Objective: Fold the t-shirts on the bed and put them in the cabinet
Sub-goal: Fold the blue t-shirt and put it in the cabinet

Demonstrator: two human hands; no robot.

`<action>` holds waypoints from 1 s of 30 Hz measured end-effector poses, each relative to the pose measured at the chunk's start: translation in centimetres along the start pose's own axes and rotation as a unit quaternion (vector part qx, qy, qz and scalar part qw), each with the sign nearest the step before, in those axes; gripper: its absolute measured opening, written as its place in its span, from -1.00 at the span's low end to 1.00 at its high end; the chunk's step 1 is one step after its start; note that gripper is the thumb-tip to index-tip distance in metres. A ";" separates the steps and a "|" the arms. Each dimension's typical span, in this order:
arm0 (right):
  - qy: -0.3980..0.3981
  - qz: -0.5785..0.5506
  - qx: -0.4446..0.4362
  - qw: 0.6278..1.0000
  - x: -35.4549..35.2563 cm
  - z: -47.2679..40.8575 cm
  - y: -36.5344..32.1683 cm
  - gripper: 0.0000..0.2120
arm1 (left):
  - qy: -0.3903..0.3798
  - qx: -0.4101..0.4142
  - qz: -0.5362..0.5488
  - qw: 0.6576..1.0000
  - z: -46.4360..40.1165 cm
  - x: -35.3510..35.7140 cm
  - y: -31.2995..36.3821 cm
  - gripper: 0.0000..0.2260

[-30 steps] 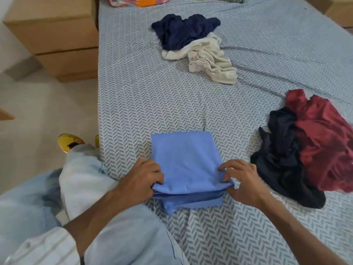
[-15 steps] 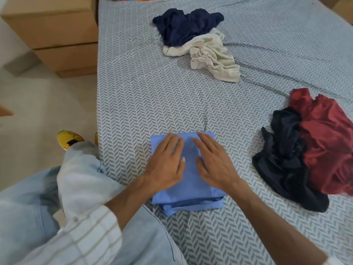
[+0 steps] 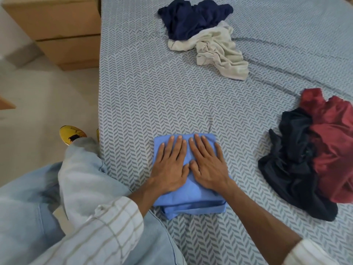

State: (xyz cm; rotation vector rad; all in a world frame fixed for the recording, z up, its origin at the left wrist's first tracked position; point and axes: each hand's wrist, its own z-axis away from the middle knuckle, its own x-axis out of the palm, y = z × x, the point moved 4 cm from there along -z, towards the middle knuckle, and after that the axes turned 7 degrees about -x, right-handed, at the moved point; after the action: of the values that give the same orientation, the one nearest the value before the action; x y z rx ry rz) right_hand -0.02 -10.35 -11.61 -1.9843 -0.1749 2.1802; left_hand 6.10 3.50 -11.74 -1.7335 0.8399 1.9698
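A light blue t-shirt [image 3: 193,202] lies folded into a small rectangle near the front edge of the bed [image 3: 145,88]. My left hand [image 3: 171,167] and my right hand [image 3: 207,165] rest flat on top of it, side by side, fingers spread and pointing away from me, thumbs touching. Neither hand grips the cloth. Farther back lie a crumpled navy t-shirt [image 3: 193,18] and a cream t-shirt [image 3: 219,50], touching each other. At the right, a black t-shirt [image 3: 294,169] and a dark red t-shirt [image 3: 334,150] are heaped together.
A wooden drawer unit [image 3: 65,31] stands on the floor left of the bed. My bent knee in light jeans [image 3: 80,178] presses against the bed's left edge, with a yellow shoe [image 3: 71,133] beyond it. The sheet has a grey herringbone pattern.
Both hands let go of the blue shirt's near edge after folding it over, moved onto its top and now lie flat there, closer together than half a second ago.
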 end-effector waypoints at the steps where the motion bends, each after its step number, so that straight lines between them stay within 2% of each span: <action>1: -0.002 -0.016 -0.007 1.000 -0.1 0.0 0.2 -0.37 | -0.003 0.014 0.020 1.000 -0.1 -0.1 -0.2 -0.40; 3: 0.005 -0.071 0.014 0.997 -0.8 0.2 0.6 -0.34 | 0.025 0.019 0.076 0.997 0.1 -1.0 -1.0 -0.46; 4: 0.020 -0.102 0.054 0.993 -1.2 0.5 1.1 -0.33 | 0.058 -0.007 0.107 0.993 0.3 -1.6 -1.7 -0.49; 6: 0.058 -0.162 0.174 0.969 -2.4 1.1 2.5 -0.31 | 0.110 -0.120 0.175 0.971 0.5 -2.9 -3.7 -0.48; 8: 0.068 -0.192 0.253 0.946 -3.3 1.4 3.6 -0.31 | 0.094 -0.247 0.242 0.934 0.5 -3.0 -5.6 -0.46; 9: 0.057 -0.213 0.275 0.936 -3.7 1.4 3.9 -0.31 | 0.077 -0.282 0.268 0.918 0.3 -3.3 -6.2 -0.50; 11: 0.021 -0.296 0.309 0.904 -4.1 1.2 4.2 -0.32 | 0.033 -0.320 0.331 0.887 -0.2 -3.5 -6.7 -0.61; 13: -0.014 -0.351 0.326 0.878 -4.2 0.8 4.3 -0.34 | -0.043 -0.344 0.376 0.859 -0.5 -3.5 -6.8 -0.56; 15: -0.038 -0.386 0.330 0.860 -4.4 0.2 4.3 -0.35 | -0.100 -0.357 0.399 0.839 -0.8 -2.9 -7.1 -0.37; 17: -0.059 -0.436 0.335 0.833 -4.9 -0.2 4.3 -0.42 | -0.139 -0.367 0.441 0.807 -0.8 -2.4 -7.3 -0.26; 18: -0.076 -0.453 0.333 0.823 -5.2 -0.3 4.1 -0.48 | -0.159 -0.371 0.460 0.791 -0.9 -2.4 -7.3 -0.27; 20: -0.118 -0.463 0.323 0.817 -5.5 -0.5 4.2 -0.51 | -0.190 -0.365 0.505 0.759 -0.8 -3.1 -6.7 -0.43; 23: -0.151 -0.504 0.290 0.799 -5.9 -0.9 4.2 -0.27 | -0.199 -0.343 0.565 0.724 -0.6 -4.4 -6.2 -0.64; 24: -0.154 -0.527 0.273 0.790 -6.4 -1.2 4.1 -0.24 | -0.195 -0.334 0.579 0.718 -0.5 -5.0 -6.5 -0.64; 26: -0.147 -0.551 0.221 0.791 -8.1 -2.3 3.7 -0.33 | -0.181 -0.305 0.611 0.708 -0.6 -6.6 -7.2 -0.58; 28: -0.118 -0.550 0.176 0.808 -10.6 -3.9 3.2 -0.43 | -0.149 -0.272 0.626 0.715 -1.6 -8.7 -8.3 -0.57; 30: -0.082 -0.538 0.133 0.829 -13.5 -6.0 2.8 -0.47 | -0.113 -0.235 0.624 0.737 -3.0 -12.0 -9.3 -0.58</action>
State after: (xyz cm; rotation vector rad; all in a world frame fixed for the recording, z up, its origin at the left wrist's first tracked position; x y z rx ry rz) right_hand 6.97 -16.24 0.33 -1.0620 -0.7517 1.4658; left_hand 16.25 9.74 -1.84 -1.0195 1.8256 3.3880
